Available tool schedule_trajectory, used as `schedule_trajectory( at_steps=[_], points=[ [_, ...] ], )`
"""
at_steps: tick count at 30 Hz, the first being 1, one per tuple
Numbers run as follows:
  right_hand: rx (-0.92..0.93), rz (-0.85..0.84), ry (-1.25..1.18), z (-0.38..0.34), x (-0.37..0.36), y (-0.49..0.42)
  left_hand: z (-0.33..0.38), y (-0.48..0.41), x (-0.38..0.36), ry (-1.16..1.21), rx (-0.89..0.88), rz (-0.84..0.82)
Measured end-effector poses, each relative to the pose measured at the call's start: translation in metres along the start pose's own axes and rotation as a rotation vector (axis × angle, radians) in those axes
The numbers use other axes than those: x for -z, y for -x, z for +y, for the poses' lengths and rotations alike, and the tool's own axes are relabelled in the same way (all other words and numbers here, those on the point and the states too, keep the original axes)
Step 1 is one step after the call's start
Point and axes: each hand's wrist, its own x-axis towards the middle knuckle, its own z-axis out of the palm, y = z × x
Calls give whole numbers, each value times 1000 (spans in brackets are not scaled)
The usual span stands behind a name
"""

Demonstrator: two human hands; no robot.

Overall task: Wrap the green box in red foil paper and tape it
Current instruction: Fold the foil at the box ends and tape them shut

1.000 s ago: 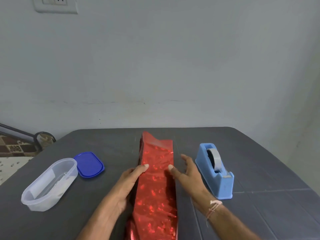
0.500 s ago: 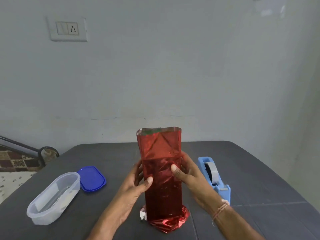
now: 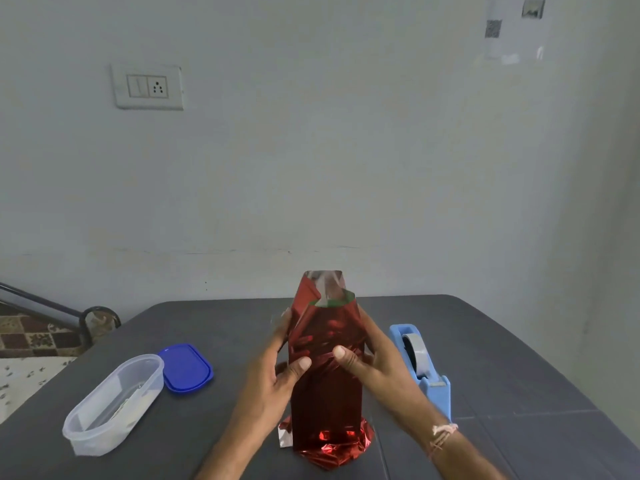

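Note:
The green box stands upright on end on the dark table (image 3: 502,348), wrapped in red foil paper (image 3: 325,403). Only a thin green edge of the box (image 3: 337,302) shows at the top, where the foil is folded in. Crumpled foil flares out at the bottom end. My left hand (image 3: 277,372) grips the left side and my right hand (image 3: 374,358) the right side, both thumbs pressed on the front face. A blue tape dispenser (image 3: 424,370) with a grey roll stands just right of my right hand.
A clear oval plastic container (image 3: 114,403) lies at the left, with its blue lid (image 3: 187,368) beside it. The wall rises behind the table's far edge. A patterned floor and a dark metal frame (image 3: 86,317) are at the far left.
The wrapped box, lying flat a second ago, has been stood upright on its end. Since half a second ago the open foil top has been folded inward and my hands moved higher.

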Motion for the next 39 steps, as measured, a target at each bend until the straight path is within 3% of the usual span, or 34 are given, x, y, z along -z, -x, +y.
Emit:
schedule_trajectory(
  at_steps=[6, 14, 19, 24, 30, 39],
  points=[
    [63, -55, 159, -6, 9, 2, -10, -4, 11, -223, -57, -28],
    [185, -123, 494, 0, 26, -1, -7, -17, 29, -573, -182, -212],
    [105, -149, 411, -8, 37, -2, -1, -24, 38, -679, -247, -309],
    [55, -188, 392, -19, 41, -7, -5, -30, 42, -807, -436, -320],
    [86, -253, 355, -30, 40, -14, 7, -27, 36, -773, -596, -205],
    [86, -284, 379, -30, 38, -13, 27, -17, 15, -642, -528, 64]
  ],
)
